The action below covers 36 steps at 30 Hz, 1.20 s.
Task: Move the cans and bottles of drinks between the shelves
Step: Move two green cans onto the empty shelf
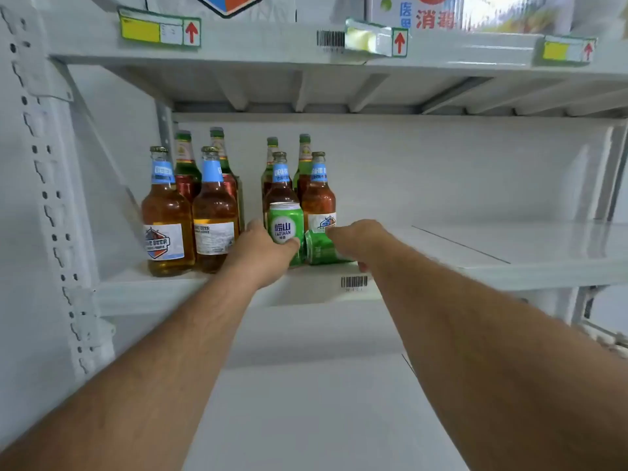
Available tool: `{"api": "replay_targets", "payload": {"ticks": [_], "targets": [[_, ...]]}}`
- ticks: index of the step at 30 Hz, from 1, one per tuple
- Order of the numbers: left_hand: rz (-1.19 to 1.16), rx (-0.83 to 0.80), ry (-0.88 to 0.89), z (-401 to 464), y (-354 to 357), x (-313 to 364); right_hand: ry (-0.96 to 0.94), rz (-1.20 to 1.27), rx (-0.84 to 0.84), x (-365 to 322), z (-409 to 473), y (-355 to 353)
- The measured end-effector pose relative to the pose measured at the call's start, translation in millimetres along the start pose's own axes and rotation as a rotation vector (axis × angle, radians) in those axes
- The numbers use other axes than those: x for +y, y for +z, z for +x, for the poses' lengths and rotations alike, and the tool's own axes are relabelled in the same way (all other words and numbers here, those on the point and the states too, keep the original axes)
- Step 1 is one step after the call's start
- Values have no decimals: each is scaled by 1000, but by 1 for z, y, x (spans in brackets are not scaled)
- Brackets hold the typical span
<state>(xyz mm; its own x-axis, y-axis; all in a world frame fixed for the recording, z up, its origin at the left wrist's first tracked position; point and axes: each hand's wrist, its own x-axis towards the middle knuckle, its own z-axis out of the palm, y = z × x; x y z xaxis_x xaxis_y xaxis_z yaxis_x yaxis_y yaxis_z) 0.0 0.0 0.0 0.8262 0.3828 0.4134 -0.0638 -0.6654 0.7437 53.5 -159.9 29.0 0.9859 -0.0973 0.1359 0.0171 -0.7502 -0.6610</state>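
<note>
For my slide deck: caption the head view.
Left hand grips an upright green can, right hand a tilted one.

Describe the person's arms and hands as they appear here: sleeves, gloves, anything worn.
Both forearms are bare up to the frame's bottom edge; no sleeve shows. The left hand and right hand wear no gloves. No watch, bracelet or ring is visible on the parts in view.

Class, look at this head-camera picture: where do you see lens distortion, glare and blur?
Head view: wide-angle bending curves the white perforated shelf upright; glare washes out the printed cardboard box at top right; the yellow price tags and the tilted green drink can under the right hand are soft; the upright green can held by the left hand reads sharply.
</note>
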Motion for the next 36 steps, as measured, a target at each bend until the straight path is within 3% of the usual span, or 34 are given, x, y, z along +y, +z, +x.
{"api": "replay_targets", "payload": {"ticks": [8, 15, 20, 27, 33, 36], "targets": [[-158, -18, -32, 31, 14, -16, 95, 160, -51, -20, 23, 16], [-251, -32, -14, 46, 21, -19, 141, 91, -52, -15, 45, 25], [-212, -66, 5, 52, 27, -24, 90, 239, -206, -14, 53, 11], [-231, -33, 13, 53, 27, -26, 9, 29, -231, -15, 39, -7], [-295, -65, 27, 48, 23, -27, -41, 9, -185, -7, 35, -16], [-325, -85, 50, 43, 20, -25, 29, 228, -97, 8, 36, -24]]}}
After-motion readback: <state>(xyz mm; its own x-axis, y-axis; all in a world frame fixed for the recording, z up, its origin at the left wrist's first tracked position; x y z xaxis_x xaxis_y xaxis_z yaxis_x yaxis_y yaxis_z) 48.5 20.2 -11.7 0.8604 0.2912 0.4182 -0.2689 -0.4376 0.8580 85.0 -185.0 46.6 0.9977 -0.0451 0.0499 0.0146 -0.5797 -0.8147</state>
